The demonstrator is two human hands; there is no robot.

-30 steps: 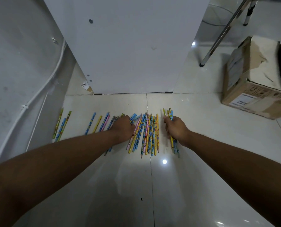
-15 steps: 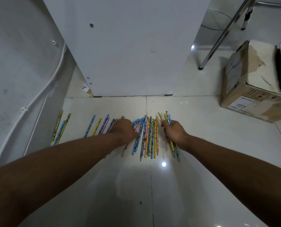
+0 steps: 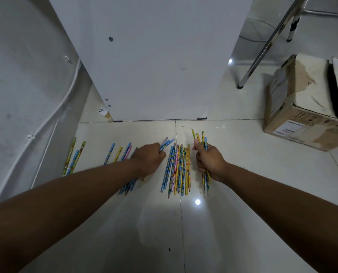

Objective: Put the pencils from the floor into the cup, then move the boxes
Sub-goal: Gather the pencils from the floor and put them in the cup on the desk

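Several colourful pencils lie in a row on the white tiled floor. A tight group of pencils [image 3: 177,168] sits between my hands, loose pencils [image 3: 118,153] lie further left, and three pencils [image 3: 73,158] rest by the wall. My left hand [image 3: 148,159] is closed around a bundle of pencils, whose tips [image 3: 166,143] stick out ahead and whose ends trail under my wrist. My right hand [image 3: 209,161] grips a second bundle of yellow and blue pencils [image 3: 200,137], held nearly flat just above the floor. No cup is in view.
A white cabinet panel [image 3: 154,60] stands directly behind the pencils. A torn cardboard box [image 3: 301,107] sits on the floor at the right, with metal chair legs [image 3: 262,48] behind it. A grey wall with a white cable [image 3: 52,113] runs along the left.
My left hand has pulled several pencils out of the middle group and drawn them left, opening a gap. My right hand has shifted slightly with its bundle.
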